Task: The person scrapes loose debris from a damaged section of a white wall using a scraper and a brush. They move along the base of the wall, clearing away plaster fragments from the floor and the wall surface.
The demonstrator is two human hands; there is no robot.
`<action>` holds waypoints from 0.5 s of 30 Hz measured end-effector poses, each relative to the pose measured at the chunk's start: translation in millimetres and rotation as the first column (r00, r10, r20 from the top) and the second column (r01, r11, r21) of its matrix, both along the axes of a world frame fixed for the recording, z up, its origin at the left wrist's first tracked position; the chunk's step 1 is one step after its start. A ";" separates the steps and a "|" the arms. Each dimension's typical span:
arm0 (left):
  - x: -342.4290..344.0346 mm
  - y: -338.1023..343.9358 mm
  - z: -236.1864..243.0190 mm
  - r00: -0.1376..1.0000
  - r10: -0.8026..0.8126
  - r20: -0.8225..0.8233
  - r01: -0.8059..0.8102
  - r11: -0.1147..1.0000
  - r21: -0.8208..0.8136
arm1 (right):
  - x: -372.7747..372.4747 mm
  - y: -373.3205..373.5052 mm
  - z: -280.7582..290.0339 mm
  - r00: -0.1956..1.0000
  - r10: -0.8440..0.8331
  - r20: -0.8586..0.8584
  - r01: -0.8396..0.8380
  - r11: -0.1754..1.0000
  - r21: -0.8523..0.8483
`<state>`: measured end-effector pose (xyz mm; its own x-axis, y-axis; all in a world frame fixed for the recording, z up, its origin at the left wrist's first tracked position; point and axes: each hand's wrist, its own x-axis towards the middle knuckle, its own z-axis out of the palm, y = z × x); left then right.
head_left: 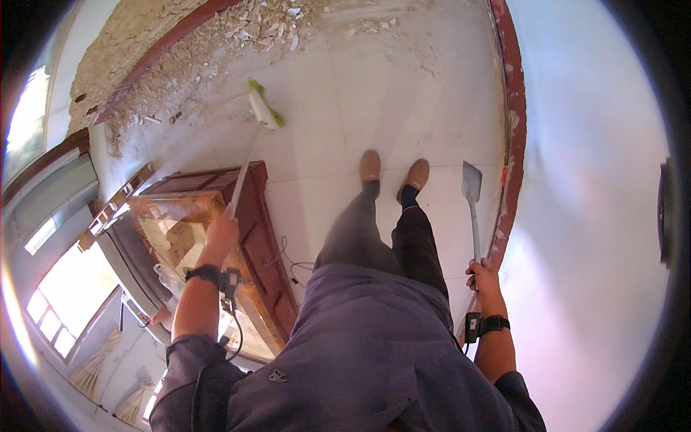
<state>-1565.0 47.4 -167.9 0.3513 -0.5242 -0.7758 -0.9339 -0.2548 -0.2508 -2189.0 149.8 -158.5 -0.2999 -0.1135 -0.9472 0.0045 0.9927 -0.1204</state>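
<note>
My left hand (222, 237) is closed around the pale handle of a broom (261, 108). The broom's head, white with green bristles, is on the floor beyond the cabinet, close to the dusty rubble. On the other side, my right hand (485, 281) grips the handle of a small shovel (471, 181). Its flat grey blade points away from me, beside the red skirting; whether it touches the floor I cannot tell. My feet, in brown shoes (370, 165), stand on the pale tiles between the two tools.
Broken plaster and dust (266, 25) lie along the far left wall. A red-brown wooden cabinet (255, 230) stands just left of my legs, with a thin cable (294, 265) on the floor beside it. Red skirting (514, 122) borders the white wall (583, 180) at right.
</note>
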 end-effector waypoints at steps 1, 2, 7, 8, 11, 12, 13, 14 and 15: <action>-17.7 -2.2 17.3 1.000 -0.005 0.002 0.005 1.000 0.003 | -1.4 -1.3 1.1 1.000 0.011 -0.009 -0.011 1.000 0.012; -35.9 -3.7 34.0 0.998 0.020 -0.065 -0.017 0.999 0.049 | -3.3 -1.0 1.3 1.000 0.023 -0.016 -0.022 0.999 0.023; -72.6 23.2 34.6 0.976 -0.094 -0.195 0.124 0.982 0.146 | -10.7 0.7 -0.6 1.000 -0.004 -0.025 0.004 1.000 0.013; -76.0 22.7 31.5 0.952 -0.174 -0.252 0.212 0.968 0.134 | -11.4 0.8 -0.8 0.999 -0.002 -0.038 0.003 1.000 0.013; -68.1 6.4 17.1 0.928 -0.257 -0.270 0.300 0.945 0.133 | -14.2 -1.0 7.8 0.998 -0.014 -0.054 0.014 1.000 0.000; -61.1 -2.4 11.2 0.938 -0.259 -0.232 0.297 0.944 0.147 | -16.1 1.7 8.7 0.998 -0.025 -0.056 0.024 1.000 -0.006; -51.0 -13.1 0.3 0.934 -0.268 -0.236 0.306 0.941 0.144 | -14.9 2.9 7.9 0.998 -0.034 -0.061 0.033 0.999 -0.007; -39.1 -21.3 -7.8 0.950 -0.275 -0.150 0.293 0.950 0.113 | -14.5 3.8 7.5 0.998 -0.051 -0.045 0.050 0.999 -0.012; -27.6 -25.3 -12.1 0.958 -0.278 -0.063 0.283 0.956 0.079 | -13.7 4.5 6.8 0.997 -0.069 -0.030 0.068 0.998 -0.017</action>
